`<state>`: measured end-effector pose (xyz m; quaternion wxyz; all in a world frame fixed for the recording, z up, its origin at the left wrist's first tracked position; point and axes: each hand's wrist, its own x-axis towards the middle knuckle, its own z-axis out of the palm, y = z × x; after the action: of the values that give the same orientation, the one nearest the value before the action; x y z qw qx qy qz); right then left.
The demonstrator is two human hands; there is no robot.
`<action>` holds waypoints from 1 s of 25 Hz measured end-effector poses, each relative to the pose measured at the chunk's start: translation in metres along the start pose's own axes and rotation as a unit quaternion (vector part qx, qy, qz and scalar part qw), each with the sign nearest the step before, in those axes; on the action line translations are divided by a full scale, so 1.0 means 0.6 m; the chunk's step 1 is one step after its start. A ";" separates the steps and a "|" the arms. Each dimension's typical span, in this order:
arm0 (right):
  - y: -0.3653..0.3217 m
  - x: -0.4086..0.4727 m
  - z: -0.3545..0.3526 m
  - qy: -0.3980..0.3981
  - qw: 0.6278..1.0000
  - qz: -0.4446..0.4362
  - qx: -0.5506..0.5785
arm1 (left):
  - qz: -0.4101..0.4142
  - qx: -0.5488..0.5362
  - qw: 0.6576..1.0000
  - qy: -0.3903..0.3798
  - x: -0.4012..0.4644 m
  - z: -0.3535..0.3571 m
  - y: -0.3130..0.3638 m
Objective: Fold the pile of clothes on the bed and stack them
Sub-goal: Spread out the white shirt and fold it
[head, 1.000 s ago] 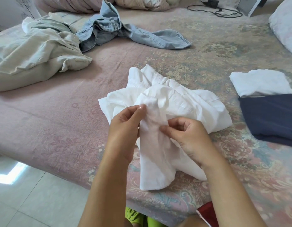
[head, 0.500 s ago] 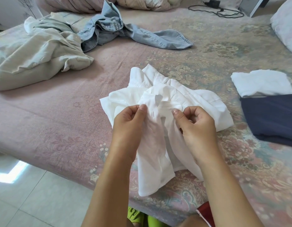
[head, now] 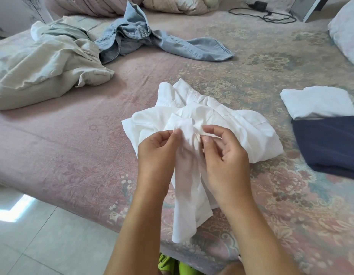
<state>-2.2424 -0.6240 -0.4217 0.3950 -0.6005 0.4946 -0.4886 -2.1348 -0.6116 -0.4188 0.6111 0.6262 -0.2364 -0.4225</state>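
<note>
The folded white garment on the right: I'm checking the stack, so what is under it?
The folded white garment lies on a folded navy garment, overlapping its far edge. Anything beneath the navy one besides the bedspread is covered.

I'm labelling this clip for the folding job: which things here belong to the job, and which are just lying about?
Part of the job:
white garment, pinched by left hand and right hand
beige garment
denim garment
folded white piece
folded navy piece

Lying about:
black cable
pillow
</note>
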 end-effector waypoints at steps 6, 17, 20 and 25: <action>0.008 0.006 -0.003 -0.021 0.995 0.084 -0.049 | -0.022 -0.037 0.997 -0.071 -0.008 -0.005 0.007; -0.001 0.008 -0.013 -0.020 0.981 0.174 0.084 | 0.009 -0.010 0.999 -0.048 -0.005 -0.007 0.001; 0.011 0.015 -0.023 0.047 0.986 0.154 0.054 | 0.020 0.002 0.999 -0.050 -0.006 -0.007 0.004; 0.018 0.021 0.001 0.088 0.965 -0.114 -0.218 | 0.029 -0.008 0.996 -0.083 -0.019 -0.004 0.019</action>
<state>-2.2433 -0.6386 -0.4295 0.1510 -0.6789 0.5503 -0.4621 -2.1362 -0.6026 -0.4053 0.6064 0.5772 -0.3009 -0.4567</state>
